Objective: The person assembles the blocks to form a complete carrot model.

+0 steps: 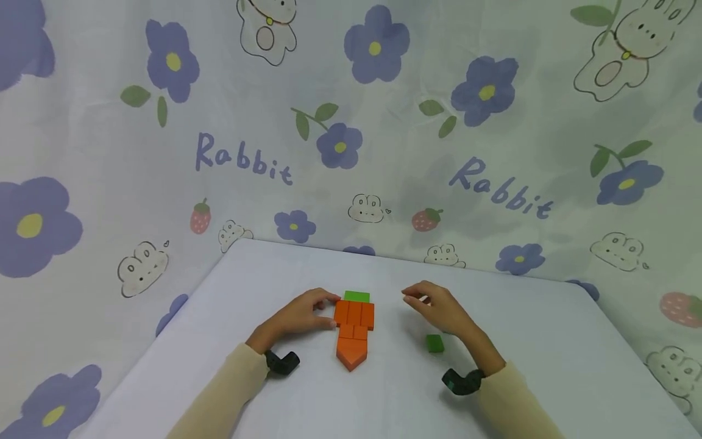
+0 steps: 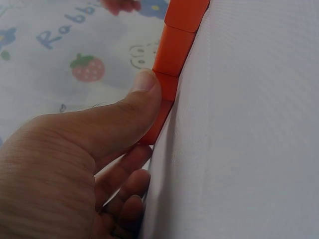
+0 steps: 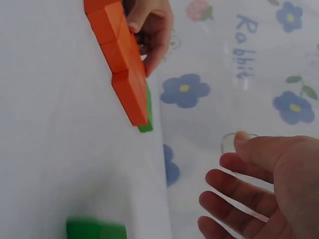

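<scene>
Orange blocks (image 1: 354, 314) lie flat together in the middle of the table: three upright rectangles side by side, smaller pieces below them, and a pointed end (image 1: 351, 353) towards me. A light green block (image 1: 357, 296) sits against their far edge. My left hand (image 1: 301, 312) has its thumb and index finger at the near and far ends of the leftmost orange rectangle. In the left wrist view, the thumb (image 2: 144, 84) presses beside the orange side. My right hand (image 1: 433, 305) hovers to the right, fingers loosely bent and holding nothing. A dark green block (image 1: 434, 343) lies below it.
Another bit of green (image 1: 446, 331) shows partly hidden behind the right wrist. A white cloth covers the table (image 1: 406, 396). A patterned curtain (image 1: 384, 110) with flowers and rabbits stands behind the far edge. Black wrist cameras (image 1: 463, 382) sit on both wrists.
</scene>
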### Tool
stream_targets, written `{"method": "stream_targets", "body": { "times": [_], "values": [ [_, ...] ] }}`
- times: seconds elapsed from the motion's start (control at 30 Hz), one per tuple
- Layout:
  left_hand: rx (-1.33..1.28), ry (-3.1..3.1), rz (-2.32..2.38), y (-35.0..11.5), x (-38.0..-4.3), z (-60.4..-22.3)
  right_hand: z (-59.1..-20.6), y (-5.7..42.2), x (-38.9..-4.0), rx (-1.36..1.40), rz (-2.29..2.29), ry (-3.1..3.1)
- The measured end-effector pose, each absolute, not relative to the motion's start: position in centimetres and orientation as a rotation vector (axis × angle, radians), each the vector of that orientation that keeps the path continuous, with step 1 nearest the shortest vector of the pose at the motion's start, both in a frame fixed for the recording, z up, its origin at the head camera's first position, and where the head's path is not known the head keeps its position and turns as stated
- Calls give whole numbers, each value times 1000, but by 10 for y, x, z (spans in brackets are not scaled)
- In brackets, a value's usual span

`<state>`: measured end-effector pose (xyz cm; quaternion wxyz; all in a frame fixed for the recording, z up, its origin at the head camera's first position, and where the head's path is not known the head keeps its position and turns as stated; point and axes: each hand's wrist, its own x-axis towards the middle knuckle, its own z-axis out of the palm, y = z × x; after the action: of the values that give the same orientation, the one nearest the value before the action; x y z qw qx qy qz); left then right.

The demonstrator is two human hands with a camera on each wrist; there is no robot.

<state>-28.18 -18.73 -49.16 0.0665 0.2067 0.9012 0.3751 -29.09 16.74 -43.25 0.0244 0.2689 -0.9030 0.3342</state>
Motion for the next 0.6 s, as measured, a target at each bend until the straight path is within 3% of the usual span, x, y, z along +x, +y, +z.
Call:
{"method": "stream_targets", "body": {
  "times": [0.2,0.6],
  "values": [
    [660,2720,1151,-188,-283,-492,-434,220,-264,750,935,-2691],
    [639,2713,1147,-188,-282,-492,-498,278,-254,403,1024,-2700]
  ]
}}
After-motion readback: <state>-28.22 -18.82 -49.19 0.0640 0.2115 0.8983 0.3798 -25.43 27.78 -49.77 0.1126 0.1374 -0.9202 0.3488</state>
